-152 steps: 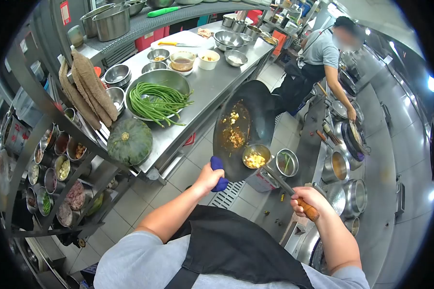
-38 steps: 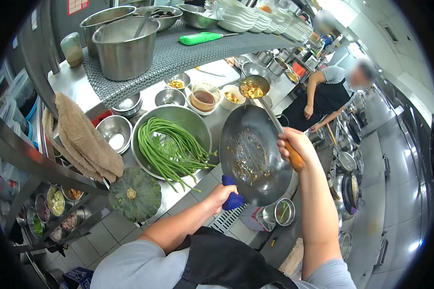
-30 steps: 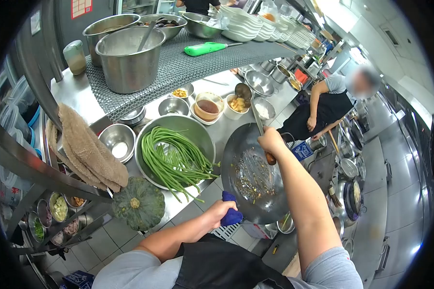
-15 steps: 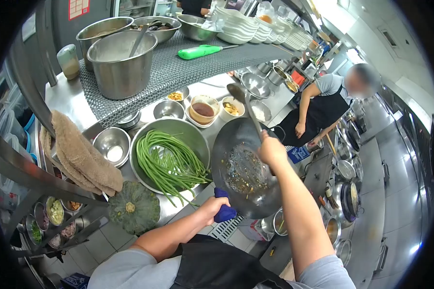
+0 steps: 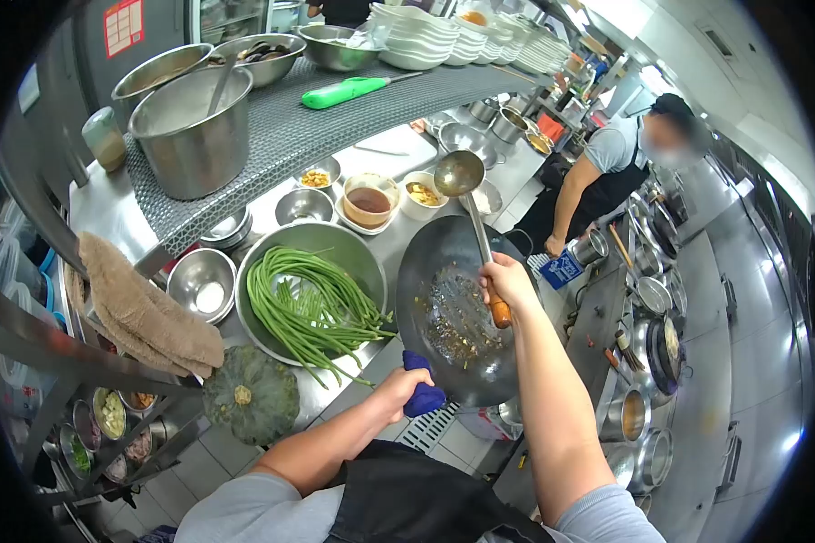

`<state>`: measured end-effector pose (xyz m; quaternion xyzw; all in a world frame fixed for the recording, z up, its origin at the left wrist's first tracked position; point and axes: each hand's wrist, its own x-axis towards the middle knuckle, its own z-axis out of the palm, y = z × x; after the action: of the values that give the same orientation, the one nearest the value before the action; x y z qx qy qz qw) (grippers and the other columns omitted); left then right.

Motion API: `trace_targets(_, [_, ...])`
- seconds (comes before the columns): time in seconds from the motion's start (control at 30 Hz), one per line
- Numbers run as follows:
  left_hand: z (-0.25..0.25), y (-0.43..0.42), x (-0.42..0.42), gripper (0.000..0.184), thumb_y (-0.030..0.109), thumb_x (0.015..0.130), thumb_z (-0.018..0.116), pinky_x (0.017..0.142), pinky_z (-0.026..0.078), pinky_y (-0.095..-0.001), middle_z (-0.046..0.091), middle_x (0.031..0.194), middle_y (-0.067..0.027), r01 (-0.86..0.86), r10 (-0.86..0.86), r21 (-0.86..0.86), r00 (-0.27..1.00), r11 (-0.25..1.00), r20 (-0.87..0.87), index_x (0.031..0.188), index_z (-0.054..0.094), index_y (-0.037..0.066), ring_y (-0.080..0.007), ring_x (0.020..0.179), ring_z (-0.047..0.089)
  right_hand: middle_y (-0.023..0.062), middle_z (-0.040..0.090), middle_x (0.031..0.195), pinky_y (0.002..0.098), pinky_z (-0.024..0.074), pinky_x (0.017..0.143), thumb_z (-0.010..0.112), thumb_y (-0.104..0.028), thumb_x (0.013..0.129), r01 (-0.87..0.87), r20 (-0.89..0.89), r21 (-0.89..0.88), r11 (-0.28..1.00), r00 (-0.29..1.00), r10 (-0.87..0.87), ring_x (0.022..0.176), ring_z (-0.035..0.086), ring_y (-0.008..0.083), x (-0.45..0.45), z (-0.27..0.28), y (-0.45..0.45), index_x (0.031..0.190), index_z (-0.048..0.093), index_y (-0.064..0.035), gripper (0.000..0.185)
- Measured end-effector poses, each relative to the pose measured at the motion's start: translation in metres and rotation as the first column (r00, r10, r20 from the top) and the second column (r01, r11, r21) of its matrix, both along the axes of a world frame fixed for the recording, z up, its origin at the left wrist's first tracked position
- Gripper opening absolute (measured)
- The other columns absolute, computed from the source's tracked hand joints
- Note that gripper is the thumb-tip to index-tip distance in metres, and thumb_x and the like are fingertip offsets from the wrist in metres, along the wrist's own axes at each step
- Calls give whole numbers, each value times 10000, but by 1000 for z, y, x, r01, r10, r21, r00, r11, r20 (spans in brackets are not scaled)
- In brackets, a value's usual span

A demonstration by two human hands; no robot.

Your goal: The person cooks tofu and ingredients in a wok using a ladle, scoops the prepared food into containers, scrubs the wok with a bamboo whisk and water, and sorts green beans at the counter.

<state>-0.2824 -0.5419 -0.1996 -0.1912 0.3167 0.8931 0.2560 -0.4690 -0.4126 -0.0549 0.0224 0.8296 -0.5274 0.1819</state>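
Note:
My left hand (image 5: 402, 391) is closed round a dark blue cloth (image 5: 422, 385) at the near-left edge of a black wok (image 5: 466, 362), which is tilted and has oily brown bits across its inside. In my right hand (image 5: 509, 283) is the wooden handle of a ladle (image 5: 478, 222). The ladle's bowl, with only a brownish film showing, hangs beyond the wok's far rim. Beside it stands a white bowl (image 5: 424, 201) holding yellow-brown pieces. Left of that are a tub of brown sauce (image 5: 369, 201) and a large steel bowl (image 5: 371, 258) of long green beans.
A green pumpkin (image 5: 252, 398) rests at the counter's corner. Above the counter, a shelf (image 5: 281, 136) bears steel pots, stacked plates and a green lighter (image 5: 344, 92). A co-worker (image 5: 598, 172) stands ahead on the right, near the stove line (image 5: 697, 362) with several pots.
The yellow-brown food has gone from wok and ladle, and pieces are in the white bowl. The ladle has tipped over that bowl and turned back upright. The co-worker has shifted and holds a blue box.

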Motion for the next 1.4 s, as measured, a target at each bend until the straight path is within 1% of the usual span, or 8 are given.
trace_targets(0.13, [4,6,4,96,111,739,603,603,505,-286,615,746,-55,63,-63,-88,998,994,0,796,605,34,-169,640,621,7,492,609,266,355,351,523,-116,849,269,398,-594,758,917,-13,403,441,114,48,2,53,1040,549,-81,196])
trace_targets(0.3, [9,29,18,140,84,725,607,631,520,-300,631,799,-75,200,-213,-201,976,959,-43,845,613,12,-183,688,636,36,489,601,266,365,339,624,-158,848,240,313,-648,723,949,-34,371,458,145,194,14,145,991,513,-31,221])
trace_targets(0.47, [33,84,41,167,51,745,576,661,564,-323,648,817,-110,408,-418,-145,907,902,-47,895,588,-22,-220,710,669,11,500,581,262,406,436,696,-242,836,368,275,-293,882,916,-291,445,500,110,384,-35,232,819,470,-91,273])
trace_targets(0.63, [60,178,75,123,84,772,579,643,572,-316,646,750,-106,688,-688,14,726,726,28,849,590,-11,-211,663,665,150,516,530,392,424,522,724,-290,737,725,-250,472,501,655,-713,496,515,224,550,-123,270,625,501,4,386])
trace_targets(0.87, [70,358,144,192,177,734,622,443,466,-287,616,712,-60,935,-936,-55,350,351,-33,886,559,77,-186,541,594,53,420,504,337,382,498,700,-206,740,973,-233,177,151,190,-954,518,411,118,673,-158,278,611,465,3,340])
trace_targets(1.03, [40,487,225,79,118,739,603,537,557,-286,631,686,-55,983,-985,79,168,166,-23,796,572,73,-184,580,647,54,499,500,363,363,458,631,-146,713,977,-271,164,-136,-88,-959,437,460,176,716,-157,281,560,467,-33,251])
trace_targets(1.07, [56,499,241,54,121,742,590,549,562,-288,630,676,-51,978,-984,112,178,174,-23,766,573,76,-177,588,649,43,501,493,341,369,421,603,-125,751,950,-404,308,-39,94,-910,417,485,189,743,-187,290,618,503,-45,185])
trace_targets(1.4, [7,634,304,139,288,774,548,484,435,-284,593,622,25,1000,-993,-24,9,6,119,705,575,171,-137,514,557,34,471,487,313,369,392,587,-99,784,934,-224,248,-258,-203,-953,413,487,165,754,-147,293,721,531,-37,105])
